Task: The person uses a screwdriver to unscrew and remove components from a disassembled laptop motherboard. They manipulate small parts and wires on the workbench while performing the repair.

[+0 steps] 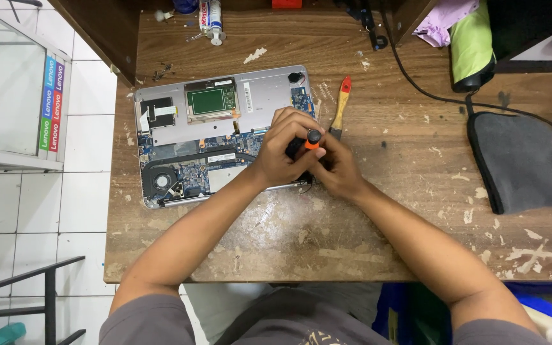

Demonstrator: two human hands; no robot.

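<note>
Here, I see both hands meeting over lower right corner of opened laptop (222, 131) on worn wooden counter (352, 217). Left hand (283, 150) in closed grip around black screwdriver (308, 144) with orange cap, tool upright, tip hidden by fingers. Right hand (338, 167) just beside, touching left hand; I cannot tell its grip, fingers curled near tool's lower end. Laptop innards exposed: fan, boards, green module. Red-handled brush (340, 105) just right of laptop. Grey cloth (525, 163) well apart at right. Glue tube (212, 19) at back edge.
</note>
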